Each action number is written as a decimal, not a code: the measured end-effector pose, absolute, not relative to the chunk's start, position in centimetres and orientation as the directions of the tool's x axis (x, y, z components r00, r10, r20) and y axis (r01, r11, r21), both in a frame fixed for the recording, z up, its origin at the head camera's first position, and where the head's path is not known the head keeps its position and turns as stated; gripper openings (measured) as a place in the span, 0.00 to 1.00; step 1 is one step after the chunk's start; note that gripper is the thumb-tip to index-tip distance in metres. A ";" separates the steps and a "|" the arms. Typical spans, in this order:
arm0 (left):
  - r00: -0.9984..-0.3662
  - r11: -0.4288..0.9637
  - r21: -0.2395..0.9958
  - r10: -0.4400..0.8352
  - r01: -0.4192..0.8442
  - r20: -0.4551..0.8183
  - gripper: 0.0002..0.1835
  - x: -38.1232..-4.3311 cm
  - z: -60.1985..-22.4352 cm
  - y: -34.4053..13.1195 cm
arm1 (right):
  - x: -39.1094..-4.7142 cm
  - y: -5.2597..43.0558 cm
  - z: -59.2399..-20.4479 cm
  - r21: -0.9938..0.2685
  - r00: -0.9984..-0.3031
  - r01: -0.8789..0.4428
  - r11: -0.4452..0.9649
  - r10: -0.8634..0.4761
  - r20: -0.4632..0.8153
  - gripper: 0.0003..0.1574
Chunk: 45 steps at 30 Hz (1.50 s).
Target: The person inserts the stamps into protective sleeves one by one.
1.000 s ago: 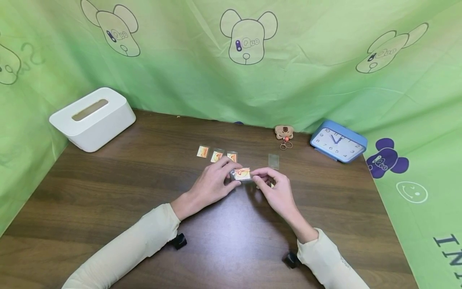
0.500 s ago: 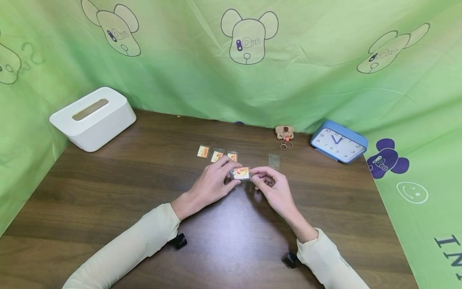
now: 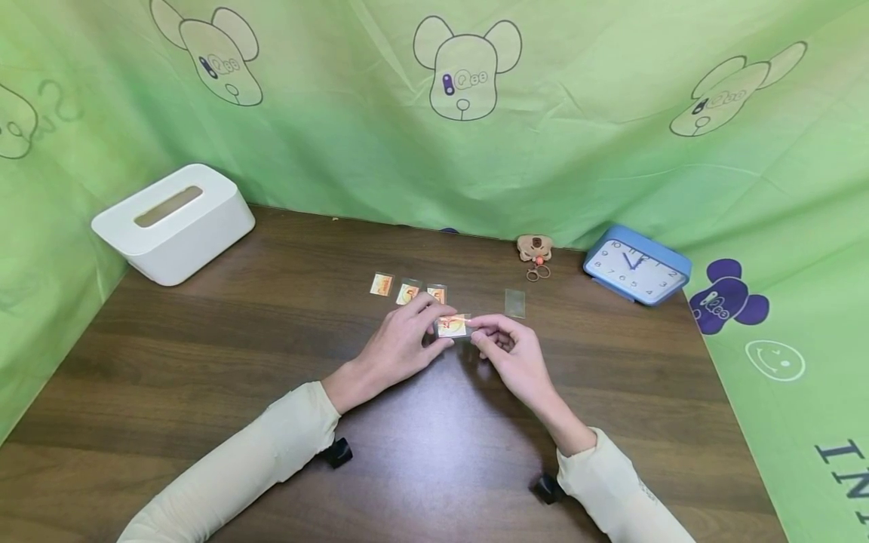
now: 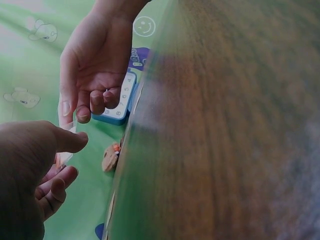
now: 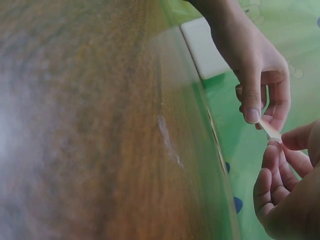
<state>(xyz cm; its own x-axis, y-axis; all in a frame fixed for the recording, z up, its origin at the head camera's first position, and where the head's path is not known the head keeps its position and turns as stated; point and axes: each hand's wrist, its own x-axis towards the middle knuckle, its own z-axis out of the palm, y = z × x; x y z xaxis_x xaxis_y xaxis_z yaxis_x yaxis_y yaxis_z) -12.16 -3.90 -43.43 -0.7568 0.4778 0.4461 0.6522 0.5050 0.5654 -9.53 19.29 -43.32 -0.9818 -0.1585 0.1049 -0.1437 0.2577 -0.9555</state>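
Observation:
In the head view, a small clear plastic sleeve with an orange-and-white picture card inside is held sideways over the table, between both hands. My left hand grips its left end, thumb below and fingers above. At the right end, my right hand pinches the clear edge between thumb and index finger, its other fingers curled under. Both wrist views show the sleeve nearly edge-on, spanning the two hands. Just beyond my left hand lie similar sleeved cards in a row, partly hidden by the fingers.
An empty-looking clear sleeve lies beyond my right hand. Farther back are a brown animal-face keychain and a blue clock. A white tissue box stands at the back left. A green printed curtain borders the brown table.
The picture card has shifted slightly left inside its sleeve, leaving more clear plastic at the right end. Both hands stay in nearly the same place.

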 end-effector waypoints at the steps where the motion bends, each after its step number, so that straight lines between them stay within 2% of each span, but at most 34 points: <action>1: -0.756 0.504 0.565 0.477 0.653 0.448 0.23 -12.2 -43.4 -3.9 | -9.5 19.3 -43.3 -0.955 -0.982 -0.144 0.261 -0.159 0.105 0.11; 13: -0.751 0.506 0.556 0.486 0.659 0.448 0.23 -12.2 -43.4 -3.9 | -9.5 19.3 -43.3 -0.956 -0.983 -0.152 0.249 -0.141 0.119 0.11; 20: -0.762 0.543 0.534 0.475 0.647 0.440 0.24 -12.1 -43.3 -3.9 | -9.6 18.9 -43.1 -0.971 -0.992 -0.112 0.211 -0.079 0.097 0.19; 25: -0.772 0.566 0.525 0.483 0.635 0.413 0.24 -12.1 -43.2 -3.8 | -9.6 18.8 -42.9 -0.971 -0.991 -0.110 0.211 -0.093 0.093 0.23; 33: -0.765 0.571 0.512 0.524 0.642 0.375 0.26 -11.9 -43.2 -3.8 | -9.7 18.6 -42.9 -0.966 -0.988 -0.138 0.218 -0.099 0.119 0.21; 36: -0.763 0.560 0.522 0.521 0.644 0.383 0.22 -11.9 -43.3 -3.7 | -9.7 18.7 -43.0 -0.964 -0.987 -0.148 0.221 -0.090 0.131 0.21; 42: -0.791 0.528 0.595 0.483 0.606 0.376 0.06 -12.1 -43.4 -3.4 | -9.8 18.7 -43.1 -0.958 -0.986 -0.164 0.236 -0.082 0.148 0.22; 45: -0.809 0.517 0.632 0.465 0.578 0.359 0.03 -12.2 -43.3 -3.3 | -9.8 18.7 -43.1 -0.956 -0.984 -0.170 0.238 -0.084 0.154 0.22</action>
